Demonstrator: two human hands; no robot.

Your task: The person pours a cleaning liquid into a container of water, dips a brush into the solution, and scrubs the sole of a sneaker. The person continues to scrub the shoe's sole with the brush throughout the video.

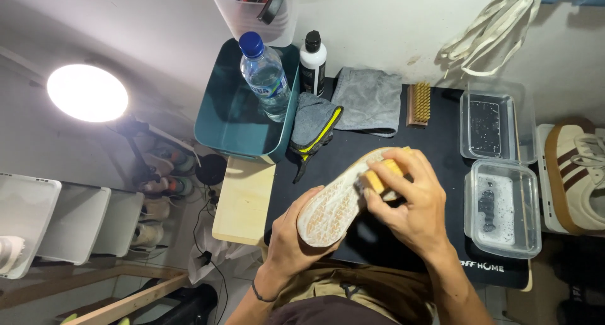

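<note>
The shoe (337, 202) is held sole-up over the near part of the black mat (435, 155). Its long axis runs diagonally, from the end nearest the person at lower left up and away to the right; which end is the toe cannot be told. The left hand (291, 240) grips the near end from below, fingers wrapped under the sole. The right hand (409, 202) is closed around a wooden-backed brush (384, 174), pressed against the sole's far half.

Relative to the shoe: two clear plastic tubs (501, 205) lie to the right, near the mat's right edge, with a white sneaker with brown stripes (576, 174) beyond them. A second brush (418, 103), grey cloths (368, 101), a black-capped white bottle (312, 63) and a water bottle (265, 76) beside a teal bin (236, 120) stand behind. Bare mat remains between the shoe and these items.
</note>
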